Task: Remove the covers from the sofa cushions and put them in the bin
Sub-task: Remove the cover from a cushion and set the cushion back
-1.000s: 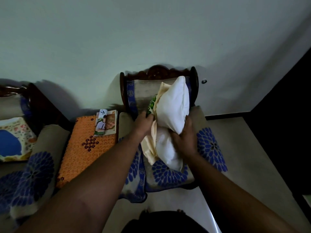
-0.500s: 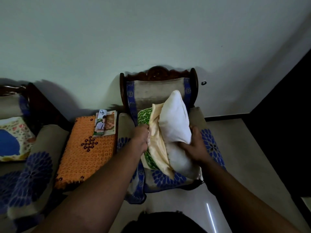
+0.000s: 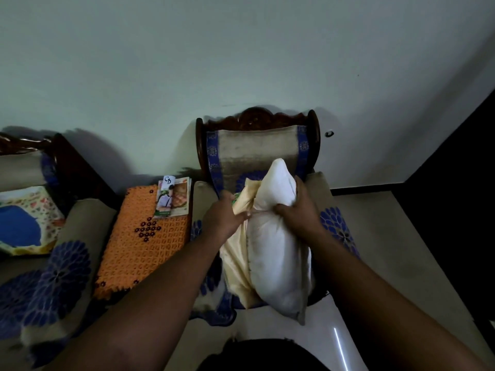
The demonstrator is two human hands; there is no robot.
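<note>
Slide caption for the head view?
Left hand pulls cream cover while right hand grips white cushion over armchair.

Arms: both forearms are showing bare, no sleeves reaching into view.
Hands: left hand (image 3: 223,219) and right hand (image 3: 300,214) are wearing no gloves, rings or watches.
</note>
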